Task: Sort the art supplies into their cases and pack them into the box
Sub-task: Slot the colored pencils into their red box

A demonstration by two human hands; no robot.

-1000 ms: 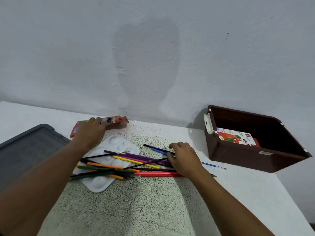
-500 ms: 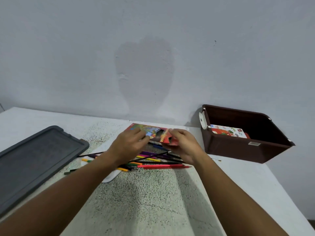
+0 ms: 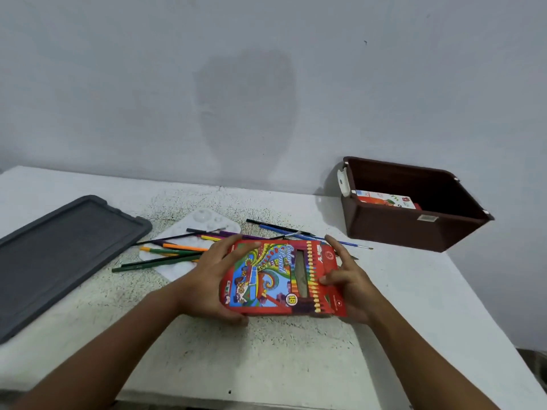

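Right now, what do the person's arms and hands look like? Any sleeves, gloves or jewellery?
Both forearms are bare with no sleeves in view. The left hand and right hand wear no gloves, and I see no rings, watch or bracelets on either.

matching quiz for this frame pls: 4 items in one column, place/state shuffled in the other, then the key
Items
1. pencil case
2. brown box
3. grey lid
4. loose pencils

Places/states
A. lying flat at the table's left side
B. held above the table between left hand and right hand
C. spread over the white palette
D. open at the far right by the wall, a printed carton inside

Pairs: 1-B, 2-D, 3-A, 4-C
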